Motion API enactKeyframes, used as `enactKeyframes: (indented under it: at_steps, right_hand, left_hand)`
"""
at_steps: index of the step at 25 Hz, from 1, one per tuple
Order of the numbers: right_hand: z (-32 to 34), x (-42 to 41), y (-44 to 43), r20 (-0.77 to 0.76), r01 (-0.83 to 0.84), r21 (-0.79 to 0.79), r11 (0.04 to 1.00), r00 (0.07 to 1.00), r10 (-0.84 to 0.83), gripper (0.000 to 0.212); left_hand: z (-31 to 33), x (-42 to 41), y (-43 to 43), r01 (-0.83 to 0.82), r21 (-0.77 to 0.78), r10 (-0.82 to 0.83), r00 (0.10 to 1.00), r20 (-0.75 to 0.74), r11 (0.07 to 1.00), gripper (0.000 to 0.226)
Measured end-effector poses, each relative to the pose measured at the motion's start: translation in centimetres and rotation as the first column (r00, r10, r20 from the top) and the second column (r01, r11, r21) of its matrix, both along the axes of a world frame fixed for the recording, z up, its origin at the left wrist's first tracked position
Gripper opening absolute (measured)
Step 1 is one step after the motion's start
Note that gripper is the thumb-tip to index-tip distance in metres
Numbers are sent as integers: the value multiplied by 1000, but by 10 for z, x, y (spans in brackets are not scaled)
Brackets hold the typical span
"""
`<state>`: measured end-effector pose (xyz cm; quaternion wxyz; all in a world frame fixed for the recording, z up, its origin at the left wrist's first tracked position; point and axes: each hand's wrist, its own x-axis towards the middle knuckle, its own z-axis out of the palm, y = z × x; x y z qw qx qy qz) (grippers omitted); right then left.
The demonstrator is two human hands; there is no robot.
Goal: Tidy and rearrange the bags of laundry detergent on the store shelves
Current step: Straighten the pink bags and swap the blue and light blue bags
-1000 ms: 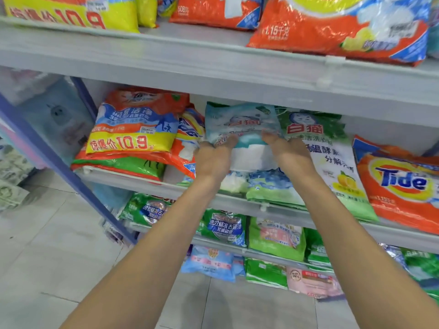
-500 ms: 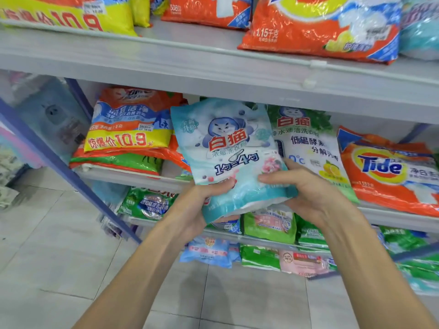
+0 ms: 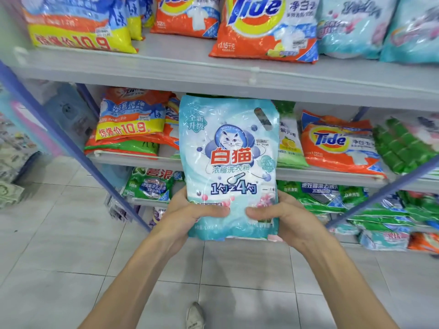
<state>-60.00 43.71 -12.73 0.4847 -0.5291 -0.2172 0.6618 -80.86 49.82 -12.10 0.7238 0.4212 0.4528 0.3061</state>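
Observation:
A light blue detergent bag with a white cat logo [image 3: 229,162] stands upright in front of the middle shelf [image 3: 320,173], off the shelf. My left hand [image 3: 190,214] grips its lower left corner, thumb across the front. My right hand [image 3: 285,217] grips its lower right corner the same way. Behind it a green and white bag [image 3: 288,143] lies on the middle shelf, partly hidden.
Orange Tide bags [image 3: 339,146] and a yellow-banded 10.9 bag [image 3: 130,117] lie on the middle shelf. The top shelf [image 3: 166,65] carries Tide and pale blue bags. Green bags fill the lower shelves. Blue diagonal struts [image 3: 71,143] frame the unit. My shoe [image 3: 195,314] stands on the tiled floor.
Both hands pulled the cat-logo bag off the middle shelf toward me and turned it upright. The view has shifted up, showing more of the top shelf.

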Motion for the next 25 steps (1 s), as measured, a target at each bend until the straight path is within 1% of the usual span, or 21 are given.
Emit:
enactKeyframes:
  at_steps: [4,9,11,14,16,17,20,23,25]
  right_hand:
    - [39,24,-47,-10,13,21,1000,1000,-13,71]
    - [88,71,-92,-32,71,98,993,997,-68,69]
    - [103,92,-103,-17,76,129,989,997,-74,75]
    - [117,120,-109,-11,116,154,981,993,-115,96]
    - [123,140,-106,-19,151,175,973,989,-150,102]
    - [127,150,-103,-17,167,195,967,986,-167,99]
    - [150,176,-86,7,227,256,940,972,-237,78]
    - [175,211,-57,78,248,321,914,955,-286,73]
    - [185,235,-36,144,277,346,896,929,-342,76]
  left_hand:
    - [41,24,-40,53,47,-53,999,12,998,55]
    - [94,74,-75,149,133,-154,988,26,980,50]
    - [111,95,-82,178,173,-184,983,19,969,52]
    - [132,126,-84,224,220,-234,972,21,949,59]
    - [145,149,-79,229,229,-240,971,21,946,54]
    - [150,160,-74,232,234,-244,970,23,944,52]
    - [166,193,-49,237,252,-247,969,10,938,48]
    - [179,228,-9,235,281,-247,969,6,931,42]
    - [186,251,14,261,308,-280,960,21,915,42]
